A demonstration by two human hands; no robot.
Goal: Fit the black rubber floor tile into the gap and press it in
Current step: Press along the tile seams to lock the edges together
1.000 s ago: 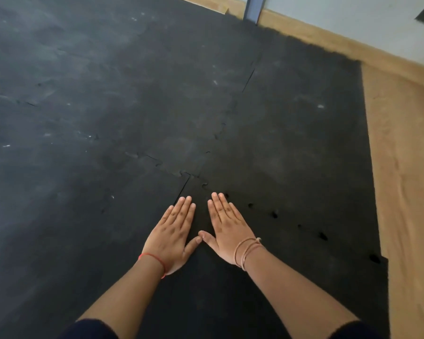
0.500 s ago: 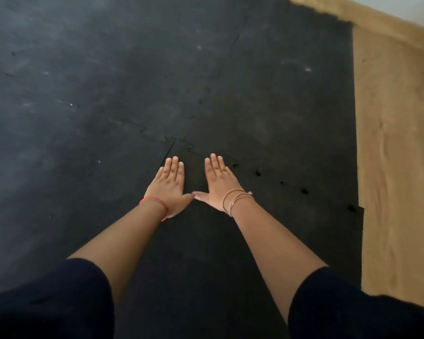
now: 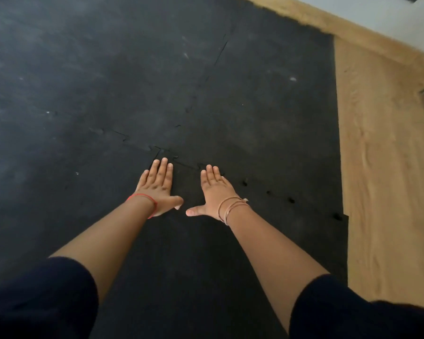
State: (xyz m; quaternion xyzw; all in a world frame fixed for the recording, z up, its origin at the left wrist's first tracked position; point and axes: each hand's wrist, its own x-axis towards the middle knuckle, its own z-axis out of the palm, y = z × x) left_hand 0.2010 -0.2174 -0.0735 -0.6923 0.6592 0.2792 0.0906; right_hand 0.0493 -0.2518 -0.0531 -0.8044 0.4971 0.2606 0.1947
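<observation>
Flat left hand (image 3: 158, 185) and right hand (image 3: 214, 189) on black tile (image 3: 194, 241).

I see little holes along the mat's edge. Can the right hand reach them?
Probably yes. The right hand lies flat on the black tile, and the nearest hole sits just beside its fingers, nothing between.

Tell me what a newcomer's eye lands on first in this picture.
Two bare hands pressed flat, fingers spread, on the black rubber floor tile at centre: the left hand with a red thread at the wrist, the right hand with thin bangles. Just beyond the fingertips runs a jigsaw seam, with small dark gaps toward the right. Pale wooden floor borders the right edge.
</observation>
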